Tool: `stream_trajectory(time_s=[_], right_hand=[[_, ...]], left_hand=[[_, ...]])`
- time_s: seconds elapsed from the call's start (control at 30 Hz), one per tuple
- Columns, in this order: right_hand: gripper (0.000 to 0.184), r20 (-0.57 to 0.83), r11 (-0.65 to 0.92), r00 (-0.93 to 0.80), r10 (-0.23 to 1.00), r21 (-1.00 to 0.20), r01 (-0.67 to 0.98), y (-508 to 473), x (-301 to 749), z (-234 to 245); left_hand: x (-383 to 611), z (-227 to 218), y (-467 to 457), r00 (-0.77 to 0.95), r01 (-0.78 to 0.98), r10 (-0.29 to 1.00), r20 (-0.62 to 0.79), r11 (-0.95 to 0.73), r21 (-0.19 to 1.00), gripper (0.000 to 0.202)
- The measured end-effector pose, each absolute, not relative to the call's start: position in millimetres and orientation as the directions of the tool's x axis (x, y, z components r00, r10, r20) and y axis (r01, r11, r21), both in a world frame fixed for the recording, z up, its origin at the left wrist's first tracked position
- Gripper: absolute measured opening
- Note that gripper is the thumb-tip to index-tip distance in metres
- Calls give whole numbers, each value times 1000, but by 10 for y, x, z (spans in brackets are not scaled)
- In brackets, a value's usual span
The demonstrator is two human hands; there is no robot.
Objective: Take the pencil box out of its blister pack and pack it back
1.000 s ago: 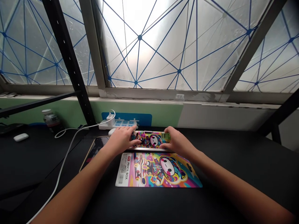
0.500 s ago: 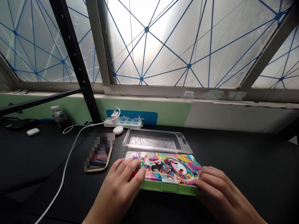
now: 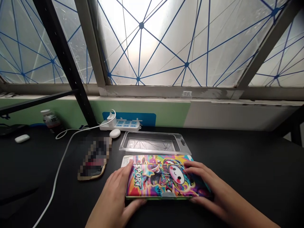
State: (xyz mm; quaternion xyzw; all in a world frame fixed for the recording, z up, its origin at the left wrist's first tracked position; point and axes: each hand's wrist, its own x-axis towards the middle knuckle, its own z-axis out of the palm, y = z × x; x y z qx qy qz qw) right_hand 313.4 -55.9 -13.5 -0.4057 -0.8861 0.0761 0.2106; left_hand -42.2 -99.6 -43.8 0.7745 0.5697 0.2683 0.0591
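A flat pencil case point(image 3: 159, 179) with a brightly coloured cartoon figure and the word SPORT on its lid lies on the black table, its lid down. A thin green strip shows along its front edge. My left hand point(image 3: 116, 193) grips the left end, fingers along the side and thumb at the front edge. At the right end my right hand point(image 3: 207, 186) holds the case, with fingers over the lid and thumb at the front. Just behind the case lies a clear plastic tray point(image 3: 184, 145) with a hang hole at its right end.
To the left lies a phone point(image 3: 104, 167), partly pixelated. A white cable point(image 3: 60, 167) runs from the power strip point(image 3: 122, 126) down the table's left side. A small white case point(image 3: 115, 133), another white case point(image 3: 22, 138) and a bottle point(image 3: 51, 120) stand farther back, near a black post point(image 3: 68, 66).
The pencil case's green front side has dropped from view and its whole lid now shows. Both hands have shifted from its top and corner to its two ends. The view has turned slightly right.
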Motion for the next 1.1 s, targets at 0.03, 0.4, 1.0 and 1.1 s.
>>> stream_trajectory(time_s=[0.03,0.4,1.0,1.1], right_hand=[[50,307,656,-580,755,-321,684,-558,3134,-116],[44,248,336,-226,942,-693,638,-107,2976,158],[58,310,525,-424,851,-522,672,-507,3250,-111],[54,346,528,-402,847,-477,703,-565,3221,-136]], left_hand=[[-420,-441,-993,186,849,921,343,-326,415,94],[-325,-273,-1055,72,799,982,176,-162,579,106],[-312,-134,-1115,47,776,976,214,-171,607,64],[-337,-170,-1121,69,774,966,249,-210,597,71]])
